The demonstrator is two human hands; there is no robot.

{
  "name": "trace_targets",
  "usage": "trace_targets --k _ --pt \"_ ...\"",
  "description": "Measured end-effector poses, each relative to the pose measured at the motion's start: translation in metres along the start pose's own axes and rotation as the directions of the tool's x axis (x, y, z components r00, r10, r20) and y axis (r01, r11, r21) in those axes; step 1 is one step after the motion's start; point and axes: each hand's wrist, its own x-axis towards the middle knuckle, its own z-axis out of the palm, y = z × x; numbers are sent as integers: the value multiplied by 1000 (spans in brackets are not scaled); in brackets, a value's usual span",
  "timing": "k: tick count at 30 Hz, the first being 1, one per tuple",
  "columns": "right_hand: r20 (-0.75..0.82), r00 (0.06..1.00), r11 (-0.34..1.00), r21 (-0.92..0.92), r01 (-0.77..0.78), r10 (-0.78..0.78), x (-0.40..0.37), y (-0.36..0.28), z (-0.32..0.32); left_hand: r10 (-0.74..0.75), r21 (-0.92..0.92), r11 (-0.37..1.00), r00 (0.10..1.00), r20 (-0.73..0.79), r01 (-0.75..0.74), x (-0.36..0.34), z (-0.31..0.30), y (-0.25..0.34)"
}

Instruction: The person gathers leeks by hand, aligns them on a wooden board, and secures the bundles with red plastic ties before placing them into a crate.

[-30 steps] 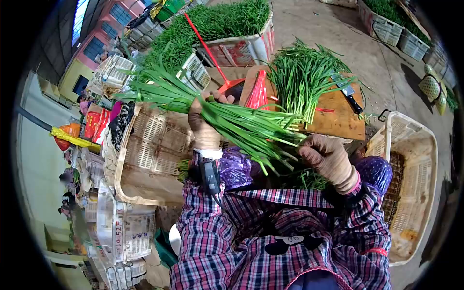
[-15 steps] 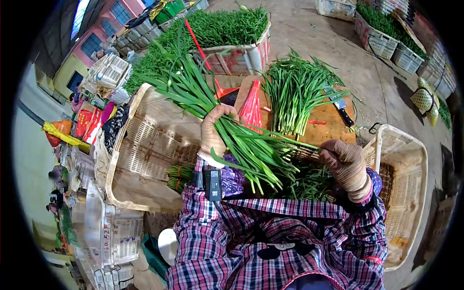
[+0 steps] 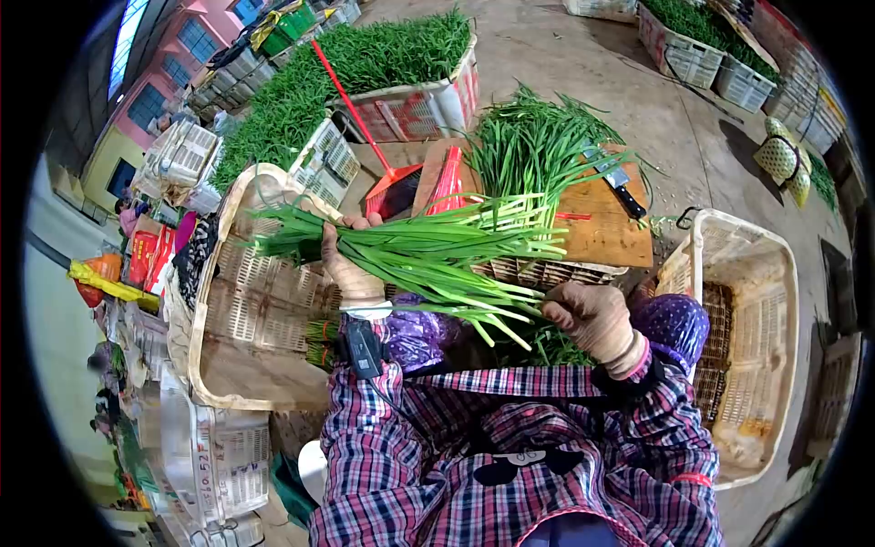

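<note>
My left hand (image 3: 346, 269), in a pale glove, is closed round the leafy end of a bunch of long green chives (image 3: 437, 246). The bunch lies nearly level over my lap, its pale cut ends fanning to the right. At those ends is my gloved right hand (image 3: 594, 321), its fingers curled in; whatever they pinch is hidden. Behind the bunch, a larger pile of chives (image 3: 524, 150) rests on a wooden board (image 3: 606, 228). On the board's right side lies a knife (image 3: 620, 187) with a black handle. Red plastic strips (image 3: 447, 182) hang left of the pile.
A white plastic crate (image 3: 205, 365) stands at my left with tied bundles (image 3: 321, 342) near its edge. Another crate (image 3: 770, 365) stands at my right. Beyond the board are a red broom (image 3: 365, 118) and a crate (image 3: 447, 100) heaped with greens.
The bunch has swung from a steep slant to nearly level. My left hand has moved left and slightly down. My right hand has come left and lower, by the cut ends.
</note>
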Motion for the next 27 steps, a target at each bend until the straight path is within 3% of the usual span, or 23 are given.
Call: trace_targets --k 2,4,5,7,9,11,12,14,15,17,19,20,21,23,24,25,27 --pt "53 998 995 -86 -42 47 0 5 4 3 13 1000 1000 -26 -3 -1 -3 0" --pt "109 988 981 -171 -88 108 -4 15 3 35 62 997 991 128 -43 -2 1 5" --pt "132 979 969 -212 -125 155 -5 21 0 35 63 997 991 127 -44 -4 8 7" --pt "49 978 964 -185 -189 201 -12 31 -7 -70 -181 981 997 -31 63 -11 21 10" --pt "-34 953 944 149 -293 301 -16 41 -10 -102 -269 959 994 -48 85 -4 13 15" --pt "14 947 813 510 -282 320 -9 42 -7 -105 -256 962 994 -9 99 -6 25 14" --pt "14 958 789 564 -244 287 -4 39 -5 -227 -516 831 974 25 207 -10 32 14" --pt "55 966 769 594 -234 251 9 28 4 -242 -506 828 968 64 240 -11 35 13" --pt "90 970 662 716 -220 225 15 21 11 -250 -495 827 963 99 266 -10 36 13" --pt "178 964 581 771 -260 195 25 17 26 -210 -429 877 976 64 217 -7 37 11" --pt "218 946 498 809 -314 242 27 15 32 -132 -281 941 970 206 188 -3 39 10" --pt "188 958 454 849 -269 215 25 19 38 -120 -272 950 983 139 154 -4 42 11" --pt "311 923 459 802 -383 227 21 22 31 -118 -268 952 984 136 151 -4 45 15" --pt "398 905 615 679 -401 151 9 34 17 -160 -297 932 970 183 210 0 46 25" --pt "395 919 607 733 -307 -12 4 43 11 -40 -152 987 994 101 55 6 45 29" --pt "466 884 629 676 -384 39 -4 47 3 -40 -150 987 994 100 55 9 46 35" --pt "529 845 883 356 -308 82 -20 70 -6 -33 -115 992 978 205 58 12 49 46"
